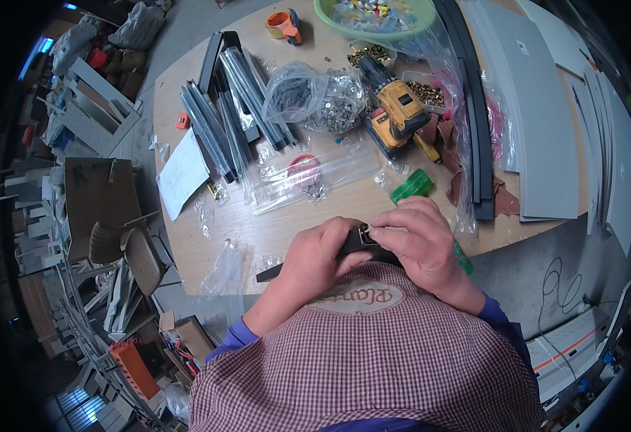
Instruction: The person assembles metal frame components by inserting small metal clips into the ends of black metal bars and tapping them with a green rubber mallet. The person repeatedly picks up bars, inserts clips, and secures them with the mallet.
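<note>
Checkered apron (366, 353) spreads this side of the black bar (351, 243) — left hand (320, 247) gripping it, right hand (425, 241) bunched at its end, hold unclear — work apparently midway, wrapped bars (207, 129) beyond it seemingly undone.

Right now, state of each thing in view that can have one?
Black bar: held
Left hand: closed around the bar
Right hand: fingertips at bar's end; whether pinching anything, unclear
Cordless drill: set down, unheld
Green basin: uncovered, contents showing
Paper sheet: spread out
Tape dispenser: set down
Chair: unoccupied
</note>
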